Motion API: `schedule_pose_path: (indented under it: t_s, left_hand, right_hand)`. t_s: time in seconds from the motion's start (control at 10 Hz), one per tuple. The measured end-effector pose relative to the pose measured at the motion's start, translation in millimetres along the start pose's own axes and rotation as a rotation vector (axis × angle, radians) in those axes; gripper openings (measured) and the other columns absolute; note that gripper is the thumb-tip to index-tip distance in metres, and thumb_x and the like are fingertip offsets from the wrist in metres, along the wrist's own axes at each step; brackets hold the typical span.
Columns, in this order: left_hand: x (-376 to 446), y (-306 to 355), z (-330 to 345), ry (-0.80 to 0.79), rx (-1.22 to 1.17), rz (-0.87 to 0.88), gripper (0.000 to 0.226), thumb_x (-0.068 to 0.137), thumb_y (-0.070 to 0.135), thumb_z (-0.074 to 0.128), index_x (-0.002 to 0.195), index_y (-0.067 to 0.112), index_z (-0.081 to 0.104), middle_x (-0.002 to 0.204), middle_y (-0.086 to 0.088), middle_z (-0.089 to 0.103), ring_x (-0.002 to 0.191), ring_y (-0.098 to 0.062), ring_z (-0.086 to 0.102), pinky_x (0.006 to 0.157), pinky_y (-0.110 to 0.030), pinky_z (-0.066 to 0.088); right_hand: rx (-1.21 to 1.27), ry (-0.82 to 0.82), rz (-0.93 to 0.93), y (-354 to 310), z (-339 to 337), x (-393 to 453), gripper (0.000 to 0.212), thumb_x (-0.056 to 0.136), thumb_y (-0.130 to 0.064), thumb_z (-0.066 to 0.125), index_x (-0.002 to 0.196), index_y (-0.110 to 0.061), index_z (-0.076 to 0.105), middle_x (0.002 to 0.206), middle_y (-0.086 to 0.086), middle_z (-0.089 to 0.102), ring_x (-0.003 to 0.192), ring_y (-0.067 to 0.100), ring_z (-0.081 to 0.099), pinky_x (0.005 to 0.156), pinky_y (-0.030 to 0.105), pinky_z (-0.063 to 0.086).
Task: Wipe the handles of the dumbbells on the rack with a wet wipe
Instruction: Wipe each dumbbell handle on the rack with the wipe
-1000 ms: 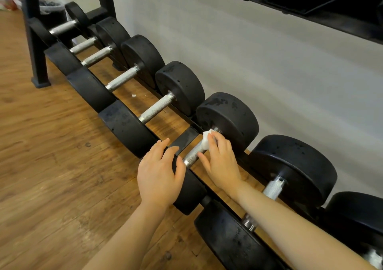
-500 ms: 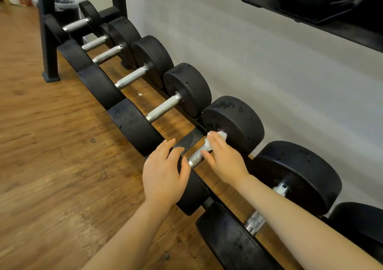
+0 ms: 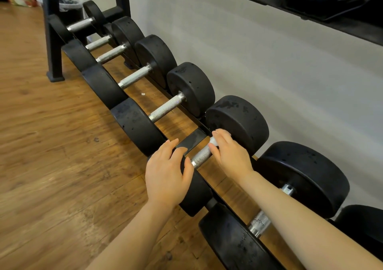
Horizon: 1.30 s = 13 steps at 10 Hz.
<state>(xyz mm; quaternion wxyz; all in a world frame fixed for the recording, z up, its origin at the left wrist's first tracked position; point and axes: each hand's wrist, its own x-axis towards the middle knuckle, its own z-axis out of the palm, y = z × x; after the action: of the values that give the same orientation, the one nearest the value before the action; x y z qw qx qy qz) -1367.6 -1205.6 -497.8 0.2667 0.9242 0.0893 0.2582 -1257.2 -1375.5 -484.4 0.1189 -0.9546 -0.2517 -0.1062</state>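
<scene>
The person is partway along the row: the wipe is on the handle (image 3: 202, 155) of the dumbbell at the centre of the frame, and nothing in the picture shows which of the other handles have been cleaned, so how much is done cannot be judged. The handles running toward the upper left and the one (image 3: 259, 223) at the lower right, part hidden behind the forearm, look the same as each other. The wet wipe (image 3: 213, 140) sits at the far end of the centre handle, close against the rear weight head (image 3: 238, 120), showing only as a small white wad between the fingers. The right hand (image 3: 230, 153) is curled over the handle with the wipe pinched under its fingers and thumb, clamped on both. The left hand (image 3: 165, 172) lies flat with relaxed, slightly spread fingers on the near weight head (image 3: 196, 195) of the same dumbbell, apparently steadying it on the rack (image 3: 193, 139); it grips nothing.
</scene>
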Motion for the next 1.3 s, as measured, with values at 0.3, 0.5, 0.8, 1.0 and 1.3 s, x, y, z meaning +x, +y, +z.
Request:
schedule_pose_path:
  t_s: [0.3,0.5,0.8,1.0,1.3]
  left_hand:
    - [-1.0,-0.4,0.1,-0.002,-0.01,0.0,0.044,0.093,0.039,0.037,0.111,0.018,0.072,0.126,-0.002,0.066,0.124,-0.022,0.057,0.098,-0.03,0.035]
    - [-0.1,0.1,0.0,0.015,-0.008,0.003,0.044,0.093,0.038,0.038,0.11,0.018,0.073,0.125,-0.001,0.066,0.122,-0.021,0.059,0.097,-0.03,0.036]
    - [-1.1,-1.7,1.3,0.008,-0.014,0.007,0.044,0.093,0.038,0.038,0.111,0.018,0.073,0.126,-0.001,0.066,0.123,-0.02,0.058,0.098,-0.03,0.037]
    - [0.0,-1.6,0.4,0.007,-0.011,0.019,0.044,0.093,0.038,0.038,0.11,0.018,0.073,0.125,-0.002,0.066,0.121,-0.022,0.059,0.097,-0.03,0.036]
    - [-0.3,-2.9,1.3,0.004,-0.014,0.026,0.044,0.093,0.038,0.038,0.109,0.018,0.073,0.124,-0.003,0.067,0.121,-0.023,0.06,0.097,-0.037,0.046]
  right_hand:
    - [-0.073,0.162,-0.046,14.3,11.8,-7.3,0.056,0.078,-0.004,0.077,0.13,-0.006,0.058,0.127,0.01,0.063,0.104,0.025,0.068,0.081,0.038,0.059]
    - [0.054,0.193,0.089,5.0,12.0,0.3,0.045,0.087,-0.006,0.068,0.131,-0.005,0.058,0.127,0.012,0.062,0.114,0.03,0.061,0.093,0.046,0.054]
    - [0.208,0.14,0.059,6.1,8.8,-0.2,0.037,0.097,-0.011,0.055,0.135,-0.012,0.056,0.135,0.003,0.058,0.126,0.017,0.052,0.106,0.027,0.039]
    - [0.114,0.044,0.091,4.1,-2.6,7.0,0.037,0.102,-0.021,0.045,0.138,-0.015,0.051,0.136,0.0,0.053,0.117,0.013,0.053,0.094,0.021,0.045]
    - [-0.087,-0.158,-0.048,4.9,-10.2,14.6,0.045,0.094,-0.013,0.062,0.137,-0.016,0.051,0.136,0.003,0.052,0.118,0.019,0.056,0.097,0.036,0.05]
